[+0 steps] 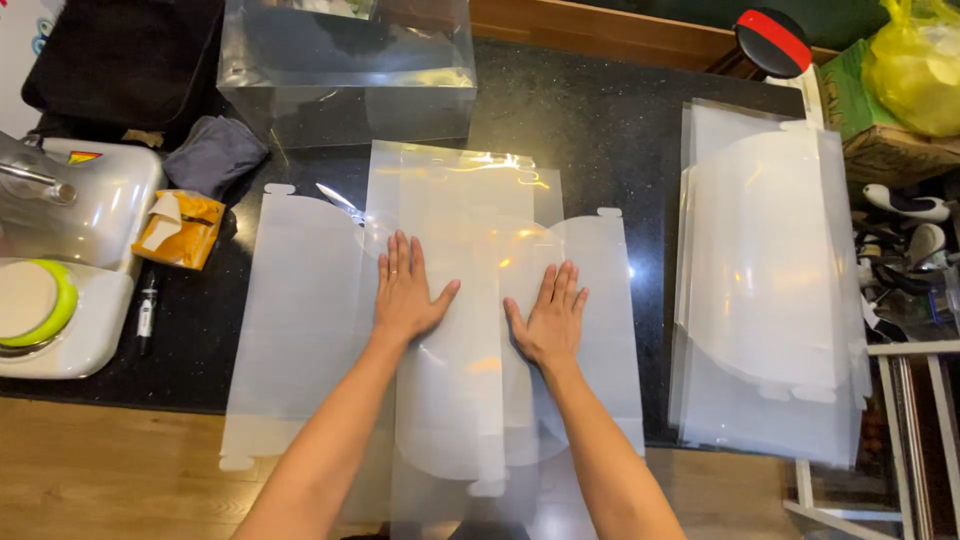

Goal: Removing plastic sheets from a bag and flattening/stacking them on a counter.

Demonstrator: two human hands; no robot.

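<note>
Pressing both palms flat on the clear plastic sheet (pixel 455 300), a flattened box blank lying mid-desk. Left hand (pixel 407 295) is lying on the folded centre panel, fingers (pixel 400 262) straight and near together, thumb splayed toward 3 o'clock. Right hand (pixel 548 318) is pressing just beside it at 3 o'clock, fingers straight, slightly fanned, thumb pointing toward 9 o'clock. Nothing is being clamped; both hands are lying open on the surface.

The sheet is spanning the black desk (pixel 580 120) and overhanging its near edge at 6 o'clock. Side flaps are spreading out to 9 and 3 o'clock from my hands.

Stack of flat sheets (pixel 765 290) is sitting well apart at 3 o'clock. Assembled clear box (pixel 345 80) is standing at 12 o'clock, just beyond the sheet's far edge. At 9 o'clock: orange packet (pixel 180 228), black pen (pixel 147 315), grey cloth (pixel 212 152) and a white appliance (pixel 70 260) with a green-rimmed disc. Yellow bag (pixel 915 65) is sitting far out at 2 o'clock.
</note>
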